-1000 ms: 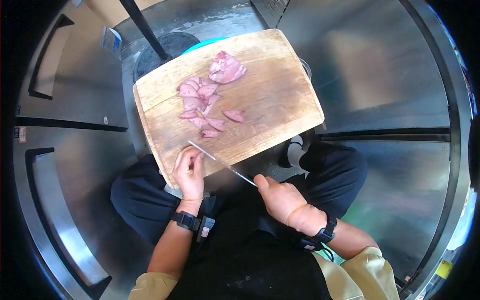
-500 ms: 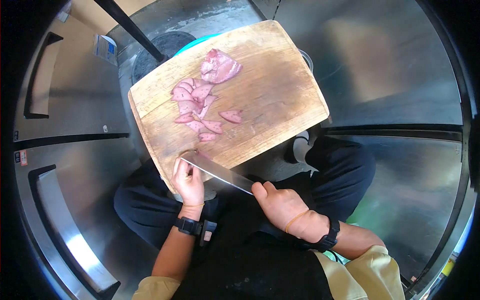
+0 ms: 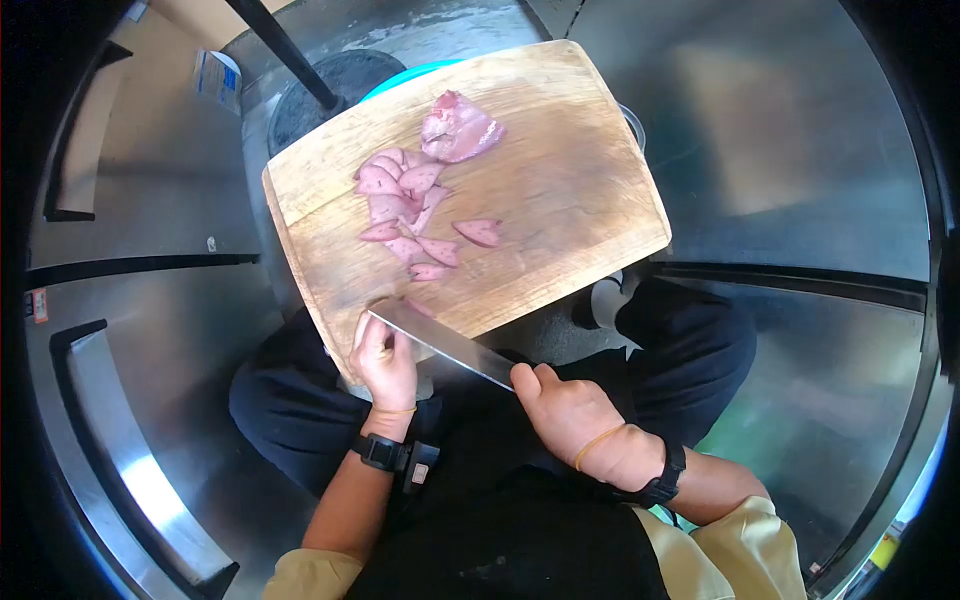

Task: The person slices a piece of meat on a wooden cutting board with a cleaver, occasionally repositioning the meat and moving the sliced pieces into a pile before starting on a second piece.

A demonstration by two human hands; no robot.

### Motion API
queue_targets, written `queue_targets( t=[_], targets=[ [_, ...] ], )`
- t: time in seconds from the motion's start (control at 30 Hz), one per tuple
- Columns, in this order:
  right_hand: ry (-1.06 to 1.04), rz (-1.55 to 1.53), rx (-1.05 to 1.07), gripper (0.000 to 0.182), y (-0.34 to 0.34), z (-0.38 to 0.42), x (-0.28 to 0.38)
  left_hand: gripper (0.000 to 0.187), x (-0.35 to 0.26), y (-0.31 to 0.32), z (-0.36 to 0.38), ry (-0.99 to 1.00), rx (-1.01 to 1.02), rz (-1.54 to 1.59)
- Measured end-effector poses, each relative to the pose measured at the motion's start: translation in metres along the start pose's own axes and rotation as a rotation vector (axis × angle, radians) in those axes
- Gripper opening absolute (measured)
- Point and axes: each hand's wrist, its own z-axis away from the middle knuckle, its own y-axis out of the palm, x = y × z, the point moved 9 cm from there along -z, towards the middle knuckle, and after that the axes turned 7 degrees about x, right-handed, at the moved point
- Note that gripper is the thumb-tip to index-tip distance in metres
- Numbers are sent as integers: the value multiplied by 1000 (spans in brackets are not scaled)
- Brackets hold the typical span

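Smooth metal knife [image 3: 446,342], matt wooden board [image 3: 560,190].

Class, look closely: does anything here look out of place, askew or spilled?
Only mildly: the cutting board sits turned askew, its edges slanting across the view, and one meat slice lies apart from the cluster of slices. No spill shows.

Your board [image 3: 575,175]: pale wood, set askew before you, darker patches right of middle. Toward its far edge, one pink chunk [image 3: 460,128], pale on its near right side. From beside it, left of middle, cut slices [image 3: 395,205] trail toward you, thin, overlapping, dark-specked. A lone slice [image 3: 478,233] just right of these, flat, notched at its left end. Nearer you, a pink bit [image 3: 420,308], partly hidden.
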Motion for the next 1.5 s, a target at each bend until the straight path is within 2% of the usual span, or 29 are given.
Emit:
queue_targets(
  t=[0.07, 0.3, 0.4, 0.6, 0.7, 0.73, 0.8, 0.87, 0.9, 0.97, 1.0, 1.1, 1.13, 1.23, 1.37, 1.5],
  targets=[
    [1, 23, 12, 22, -2, -4, 1, 23, 4, 0, 1, -49, -1, 16],
    [21, 50, 82, 23, -3, -17, 1, 19, -4, -2, -3, 37, -40, -6],
    [-38, 50, 43, 15, -2, -30, 0, 16, -1, -3, -1, 10, -22, 8],
    [-20, -98, 151, 27, -5, -70, -1, 15, -4, 3, -2, 24, 15, 141],
    [-138, -272, -3, 31, -17, -65, -12, 16, -15, 0, -5, 75, 33, 117],
    [-233, -289, -182, 38, -31, -55, -10, 16, -18, -3, -3, 96, 46, 86],
    [-88, -514, -179, 40, -41, -37, -26, 17, -19, -4, 0, 124, 68, 31],
    [191, -804, -58, 49, -59, -16, -33, 17, -17, 0, -3, 151, 85, -19],
    [159, -837, -148, 47, -63, -11, -43, 17, -18, -2, -4, 150, 70, 25],
    [228, -909, -223, 43, -65, 0, -63, 17, -19, -6, -6, 144, 41, 108],
    [248, -980, -263, 37, -63, 4, -71, 13, -6, -4, -6, 55, 56, 110],
    [268, -1261, -354, 36, -40, 3, -105, 9, 38, 6, -14, -180, 66, 621],
    [285, -1340, -402, 32, -36, 1, -111, 12, 39, 2, -16, -234, 130, 701],
    [260, -1582, -472, 29, -13, -18, -139, 13, 29, -21, -20, -346, 141, 932],
    [69, -1737, -460, 28, -6, -60, -151, 17, 12, -57, -28, -341, 216, 893],
    [171, -1797, -356, 30, -18, -98, -163, 17, 5, -74, -46, -296, 254, 910]
  ],
)
